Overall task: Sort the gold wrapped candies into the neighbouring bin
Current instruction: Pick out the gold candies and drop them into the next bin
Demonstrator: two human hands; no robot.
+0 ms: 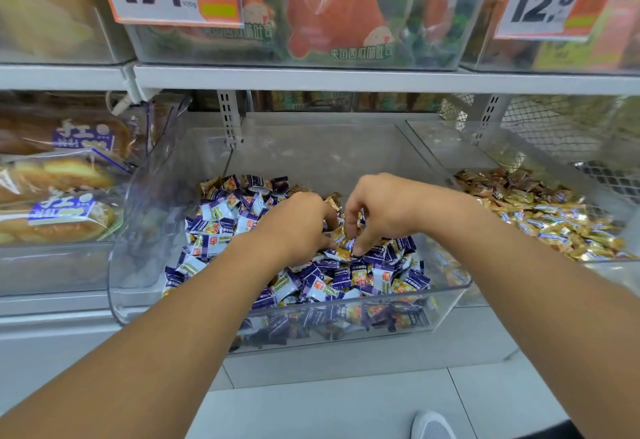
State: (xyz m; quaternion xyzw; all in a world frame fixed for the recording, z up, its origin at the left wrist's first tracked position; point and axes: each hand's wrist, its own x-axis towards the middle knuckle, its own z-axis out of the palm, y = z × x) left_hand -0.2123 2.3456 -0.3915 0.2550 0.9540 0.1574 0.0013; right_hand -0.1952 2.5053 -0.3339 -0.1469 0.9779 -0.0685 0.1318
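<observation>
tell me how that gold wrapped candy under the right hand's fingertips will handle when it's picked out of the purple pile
The gold wrapped candy looks small, so probably light. Its shiny wrapper may be slippery and crinkle under the right hand. Lying loose among purple wrapped candies, it will likely shift or drag neighbours rather than roll.

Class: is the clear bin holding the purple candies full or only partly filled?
Partly filled. The purple candies heap low in the clear bin, whose back wall stands bare above them.
</observation>
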